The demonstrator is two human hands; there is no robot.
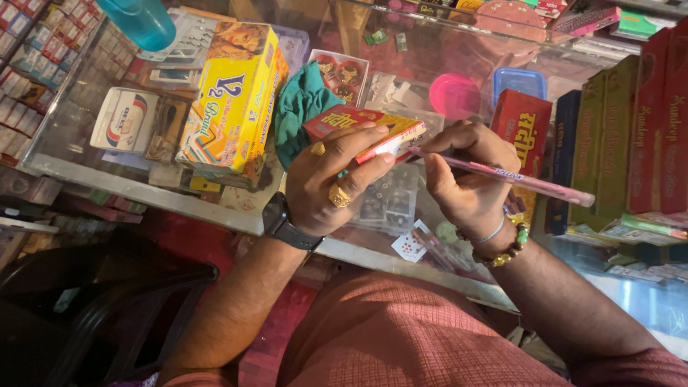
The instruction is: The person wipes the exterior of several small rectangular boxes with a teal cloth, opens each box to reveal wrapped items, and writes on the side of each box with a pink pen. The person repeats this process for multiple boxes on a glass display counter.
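carton point(362, 129), small red-and-yellow, centre frame, pinched at its long edges by left hand point(337, 183); right hand point(466, 175) grips thin pink pen point(512, 175) at its end; judged light, crushable, pen stiff, slippery.

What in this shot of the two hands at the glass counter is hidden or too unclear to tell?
Head view:
- Pen tip: hidden where it meets the small red and yellow box held by the left hand.
- Box underside: covered by the left fingers.
- Right hand palm: turned away.
- Blue bottle: cut off by the top edge.
- Goods under the glass counter: blurred by reflections.
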